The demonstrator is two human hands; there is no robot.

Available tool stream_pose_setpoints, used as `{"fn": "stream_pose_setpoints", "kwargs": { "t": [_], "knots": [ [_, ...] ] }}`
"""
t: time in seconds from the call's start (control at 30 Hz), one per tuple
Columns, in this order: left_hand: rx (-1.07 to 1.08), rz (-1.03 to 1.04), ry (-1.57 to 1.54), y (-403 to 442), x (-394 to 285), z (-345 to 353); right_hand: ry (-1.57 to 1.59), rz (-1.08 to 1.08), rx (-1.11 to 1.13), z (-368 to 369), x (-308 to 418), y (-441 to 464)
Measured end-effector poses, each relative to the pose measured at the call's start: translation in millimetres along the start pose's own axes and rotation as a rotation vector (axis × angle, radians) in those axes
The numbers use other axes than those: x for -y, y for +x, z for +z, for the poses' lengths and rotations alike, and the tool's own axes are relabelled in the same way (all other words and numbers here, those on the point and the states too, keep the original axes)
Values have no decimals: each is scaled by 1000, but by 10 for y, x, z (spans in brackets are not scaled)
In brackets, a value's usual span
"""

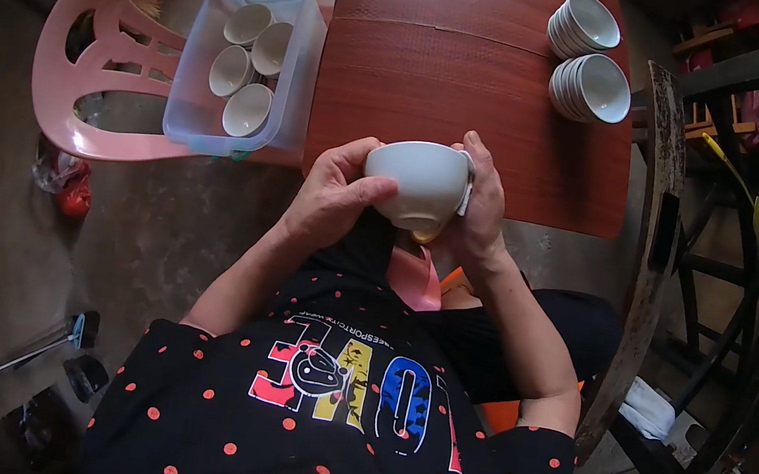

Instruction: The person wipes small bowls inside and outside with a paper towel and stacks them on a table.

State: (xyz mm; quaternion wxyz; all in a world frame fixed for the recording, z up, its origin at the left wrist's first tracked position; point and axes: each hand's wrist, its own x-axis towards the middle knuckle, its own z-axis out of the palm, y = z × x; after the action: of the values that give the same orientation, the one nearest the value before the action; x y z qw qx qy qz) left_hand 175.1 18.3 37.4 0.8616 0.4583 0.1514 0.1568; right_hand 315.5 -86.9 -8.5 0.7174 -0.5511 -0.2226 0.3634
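A white bowl (415,177) is held up at the near edge of the table, its side and foot turned towards me. My left hand (336,194) grips its left side, thumb pressed on the outer wall. On the other side my right hand (484,210) is closed around the bowl, with a thin white piece (465,194), perhaps cloth, between palm and bowl. A small yellow bit shows below the bowl; I cannot make out what it is. The fingers of both hands are partly hidden behind the bowl.
Two stacks of bowls, a rear stack (584,27) and a front stack (591,89), stand at the table's (429,73) right. A clear plastic bin (302,71) with several bowls sits on a pink chair (62,49) at left. A dark wooden frame (649,234) stands right.
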Motion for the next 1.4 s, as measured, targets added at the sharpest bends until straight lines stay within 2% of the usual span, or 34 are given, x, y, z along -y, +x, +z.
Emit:
{"fn": "stream_pose_setpoints", "kwargs": {
  "t": [0.03, 0.07, 0.1, 0.13, 0.17, 0.2, 0.23, 0.27, 0.3, 0.33, 0.4, 0.43, 0.47, 0.53, 0.6, 0.63, 0.7, 0.73, 0.8, 0.83, 0.87, 0.93, 1.0, 1.03, 1.1, 1.13, 1.27, 1.33, 1.37, 1.4],
  "knots": [
    [-19, 4, 8, -5, 26, 15, 345, 263, -59, 136, 326, -68],
    [-38, 6, 16, -11, 43, 20, 343, 266, -55, 110, 342, -53],
    [-41, 5, 13, -25, 45, -1, 162, 221, 4, 50, 355, -38],
    [10, -53, 187, -37, 39, -33, -18, 175, 62, 24, 370, -35],
    [63, -111, 360, -46, 38, -49, -20, 179, 62, 31, 388, -46],
    [84, -136, 438, -51, -18, 18, -439, -116, 148, 50, 432, -58],
    [82, 36, 655, -29, 52, 23, -853, -419, 232, 73, 475, -64],
    [81, 211, 872, 4, 115, 18, -1088, -662, 302, 131, 499, -52],
    [75, 284, 975, 24, 116, 27, -1088, -662, 300, 144, 484, -42],
    [80, 283, 975, 22, 81, 28, -945, -584, 288, 144, 462, -28],
    [63, -88, 641, -1, -28, -4, -667, -343, 202, 127, 460, -19],
    [67, -140, 464, -2, -50, -41, -365, -157, 153, 102, 411, -19],
    [71, -137, 468, 10, -23, -46, -61, 23, 105, 79, 366, -8],
    [14, 40, -118, 17, 49, -31, 47, 9, 92, 156, 350, -56],
    [-3, 39, -205, 2, 74, -18, -302, -392, -101, 232, 264, -98],
    [5, 53, -191, -5, 126, -41, -300, -394, -106, 200, 275, -75],
    [11, 60, -180, -18, 171, -70, 71, 47, 21, 110, 316, -26],
    [32, 11, 0, -23, 169, -92, 72, 50, 16, 113, 339, -30],
    [52, -81, 326, -25, 150, -90, -547, -216, 67, 135, 431, -26],
    [36, -2, 485, -14, 144, -11, -861, -591, 119, 185, 452, -21],
    [18, 79, 645, 2, 144, 59, -997, -621, 165, 217, 453, -34],
    [13, 59, 759, 4, 153, -19, -1175, -737, 282, 175, 417, -25],
    [48, -36, 644, 20, 120, -87, -719, -387, 160, 161, 411, -6],
    [39, -81, 418, 11, 66, -64, -579, -292, 135, 113, 388, 15],
    [-2, 37, 111, 27, 105, -69, 56, 51, 135, 79, 320, 20],
    [-3, 46, -109, 20, 99, -55, 94, -6, 144, 75, 290, 20],
    [-17, 19, -214, 44, 98, -99, 212, 56, -2, 162, 334, -36],
    [-2, 17, -9, 80, 10, -133, 308, 191, 47, 109, 383, 2],
    [-1, 16, -8, 94, -21, -150, 310, 190, 46, 68, 358, 27],
    [18, 50, 218, 105, -48, -166, 47, 111, 60, 33, 329, 50]
  ]
}}
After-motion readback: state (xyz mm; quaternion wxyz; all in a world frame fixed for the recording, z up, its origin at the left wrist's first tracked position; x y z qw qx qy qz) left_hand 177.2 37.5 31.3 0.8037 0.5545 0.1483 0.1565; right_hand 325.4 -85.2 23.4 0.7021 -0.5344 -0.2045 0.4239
